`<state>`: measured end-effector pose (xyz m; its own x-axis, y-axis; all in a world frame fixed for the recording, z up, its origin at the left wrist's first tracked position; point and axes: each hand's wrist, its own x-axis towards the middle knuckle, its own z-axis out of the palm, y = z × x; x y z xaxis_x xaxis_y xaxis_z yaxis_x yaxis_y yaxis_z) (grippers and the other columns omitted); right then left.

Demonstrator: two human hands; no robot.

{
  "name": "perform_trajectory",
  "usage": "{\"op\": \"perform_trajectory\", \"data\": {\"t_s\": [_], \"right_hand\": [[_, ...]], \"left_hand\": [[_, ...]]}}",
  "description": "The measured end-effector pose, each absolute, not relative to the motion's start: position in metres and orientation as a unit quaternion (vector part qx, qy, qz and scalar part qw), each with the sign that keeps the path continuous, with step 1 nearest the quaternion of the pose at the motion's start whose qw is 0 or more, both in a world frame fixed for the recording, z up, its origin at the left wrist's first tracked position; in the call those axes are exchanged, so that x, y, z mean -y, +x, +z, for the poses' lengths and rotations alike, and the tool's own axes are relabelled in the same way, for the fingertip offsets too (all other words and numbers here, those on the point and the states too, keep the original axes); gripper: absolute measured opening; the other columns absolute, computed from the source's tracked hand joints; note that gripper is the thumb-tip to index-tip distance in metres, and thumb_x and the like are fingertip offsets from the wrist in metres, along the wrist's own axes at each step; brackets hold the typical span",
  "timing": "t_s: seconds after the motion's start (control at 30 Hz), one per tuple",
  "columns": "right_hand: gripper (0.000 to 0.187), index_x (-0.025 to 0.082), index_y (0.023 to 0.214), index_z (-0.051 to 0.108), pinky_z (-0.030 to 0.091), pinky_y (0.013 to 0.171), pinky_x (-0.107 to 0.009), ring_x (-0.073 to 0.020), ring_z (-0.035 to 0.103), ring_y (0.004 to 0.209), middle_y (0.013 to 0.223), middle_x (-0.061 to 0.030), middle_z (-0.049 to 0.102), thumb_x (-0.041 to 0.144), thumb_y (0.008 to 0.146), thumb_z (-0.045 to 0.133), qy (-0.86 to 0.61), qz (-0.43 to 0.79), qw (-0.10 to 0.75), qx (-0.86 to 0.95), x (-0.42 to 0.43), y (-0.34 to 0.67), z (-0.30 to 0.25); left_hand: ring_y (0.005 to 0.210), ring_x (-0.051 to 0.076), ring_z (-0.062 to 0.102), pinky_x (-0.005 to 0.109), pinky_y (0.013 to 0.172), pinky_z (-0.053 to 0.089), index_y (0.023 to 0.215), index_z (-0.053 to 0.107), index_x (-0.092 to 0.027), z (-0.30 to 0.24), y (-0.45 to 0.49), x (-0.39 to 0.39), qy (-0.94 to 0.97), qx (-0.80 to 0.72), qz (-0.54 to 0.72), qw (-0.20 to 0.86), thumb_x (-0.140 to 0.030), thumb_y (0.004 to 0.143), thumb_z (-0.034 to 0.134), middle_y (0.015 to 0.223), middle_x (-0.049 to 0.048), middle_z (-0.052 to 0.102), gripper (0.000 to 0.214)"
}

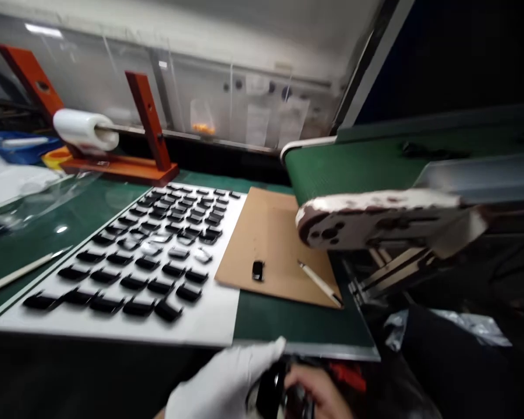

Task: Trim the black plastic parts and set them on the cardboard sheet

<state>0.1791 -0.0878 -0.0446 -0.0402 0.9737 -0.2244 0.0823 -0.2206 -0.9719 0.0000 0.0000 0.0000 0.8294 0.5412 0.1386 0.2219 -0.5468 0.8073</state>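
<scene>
A glossy black piece (267,391) is held closely between the white-gloved left hand (220,381) and the bare right hand (317,393) just past the green mat's near edge (305,329), while rows of black pieces (144,256) cover most of a white sheet (113,329) and one single piece (257,270) lies on a cardboard sheet (283,244).

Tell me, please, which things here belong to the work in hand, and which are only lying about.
Likely part of the work:
white-gloved left hand
bare right hand
glossy black piece between them
rows of black pieces on a white sheet

Likely just lying about:
roll of white film on an orange stand
blue tray
green conveyor belt
</scene>
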Motion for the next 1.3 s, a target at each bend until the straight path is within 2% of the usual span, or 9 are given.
{"op": "perform_trajectory", "data": {"t_s": [0.1, 0.17, 0.4, 0.7, 0.77, 0.87, 0.93, 1.03, 1.3], "right_hand": [[0.038, 0.019, 0.072, 0.059, 0.040, 0.063, -0.026, -0.0145, 0.053, 0.066, 0.069, -0.0017, 0.059, 0.049, 0.091, 0.042, -0.533, 0.518, 0.392, 0.543, 0.100, 0.171, -0.028], [0.032, 0.020, 0.072, 0.058, 0.038, 0.063, -0.025, -0.0136, 0.052, 0.065, 0.069, -0.0006, 0.058, 0.041, 0.092, 0.042, -0.511, 0.509, 0.385, 0.576, 0.097, 0.170, -0.023], [0.023, 0.021, 0.077, 0.057, 0.037, 0.061, -0.023, -0.0119, 0.051, 0.063, 0.067, 0.0018, 0.057, 0.030, 0.092, 0.043, -0.492, 0.519, 0.382, 0.585, 0.099, 0.169, -0.022], [0.029, 0.019, 0.072, 0.061, 0.040, 0.055, -0.022, -0.0110, 0.054, 0.057, 0.061, 0.0004, 0.059, 0.039, 0.090, 0.048, -0.477, 0.578, 0.381, 0.541, 0.097, 0.165, -0.029], [0.030, 0.018, 0.078, 0.064, 0.038, 0.047, -0.020, -0.0095, 0.051, 0.050, 0.058, 0.0002, 0.061, 0.043, 0.088, 0.051, -0.506, 0.600, 0.388, 0.483, 0.097, 0.164, -0.030], [0.036, 0.018, 0.090, 0.067, 0.032, 0.038, -0.017, -0.0080, 0.051, 0.045, 0.061, -0.0009, 0.064, 0.051, 0.084, 0.055, -0.567, 0.610, 0.454, 0.316, 0.098, 0.162, -0.032], [0.038, 0.017, 0.092, 0.069, 0.039, 0.042, -0.019, -0.0097, 0.056, 0.050, 0.064, -0.0018, 0.065, 0.052, 0.081, 0.059, -0.584, 0.597, 0.483, 0.265, 0.098, 0.159, -0.031], [0.036, 0.016, 0.096, 0.070, 0.049, 0.059, -0.024, -0.0127, 0.061, 0.061, 0.068, -0.0033, 0.068, 0.045, 0.074, 0.071, -0.597, 0.604, 0.443, 0.288, 0.097, 0.153, -0.026], [0.037, 0.017, 0.100, 0.070, 0.044, 0.063, -0.023, -0.0101, 0.056, 0.066, 0.078, -0.0038, 0.068, 0.044, 0.076, 0.070, -0.566, 0.691, 0.389, 0.226, 0.110, 0.135, -0.028]], "left_hand": [[0.101, 0.023, 0.063, 0.030, 0.089, 0.051, 0.137, 0.041, -0.024, -0.006, -0.007, 0.004, 0.840, -0.213, 0.180, 0.466, -0.044, 0.066, 0.078, 0.116, 0.0058, 0.065, 0.083], [0.103, 0.023, 0.063, 0.030, 0.091, 0.049, 0.139, 0.036, -0.022, -0.009, -0.012, 0.007, 0.840, -0.203, 0.190, 0.466, -0.040, 0.065, 0.080, 0.119, 0.0080, 0.063, 0.088], [0.102, 0.022, 0.062, 0.031, 0.088, 0.049, 0.133, 0.041, -0.023, -0.004, -0.017, 0.013, 0.857, -0.176, 0.181, 0.450, -0.046, 0.072, 0.073, 0.115, 0.0066, 0.063, 0.073], [0.086, 0.019, 0.066, 0.029, 0.080, 0.050, 0.127, 0.046, -0.018, -0.005, -0.018, 0.011, 0.888, -0.178, 0.153, 0.395, -0.041, 0.070, 0.075, 0.099, 0.0051, 0.068, 0.068], [0.086, 0.020, 0.067, 0.029, 0.078, 0.051, 0.121, 0.050, -0.018, -0.005, -0.017, 0.009, 0.898, -0.199, 0.157, 0.361, -0.041, 0.071, 0.074, 0.098, 0.0048, 0.069, 0.059], [0.090, 0.023, 0.067, 0.032, 0.079, 0.051, 0.112, 0.054, -0.018, -0.005, -0.017, 0.007, 0.912, -0.236, 0.153, 0.299, -0.049, 0.078, 0.065, 0.102, 0.0072, 0.069, 0.047], [0.093, 0.025, 0.067, 0.034, 0.079, 0.052, 0.110, 0.054, -0.017, -0.006, -0.020, 0.006, 0.921, -0.255, 0.133, 0.261, -0.050, 0.080, 0.061, 0.106, 0.0100, 0.068, 0.045], [0.093, 0.027, 0.067, 0.037, 0.078, 0.053, 0.113, 0.052, -0.014, -0.011, -0.027, 0.009, 0.930, -0.269, 0.120, 0.220, -0.046, 0.081, 0.062, 0.107, 0.0126, 0.068, 0.047], [0.103, 0.026, 0.064, 0.038, 0.089, 0.051, 0.126, 0.039, -0.012, -0.043, -0.047, 0.034, 0.930, -0.237, 0.222, 0.173, -0.036, 0.086, 0.058, 0.113, 0.0154, 0.065, 0.050]]}}
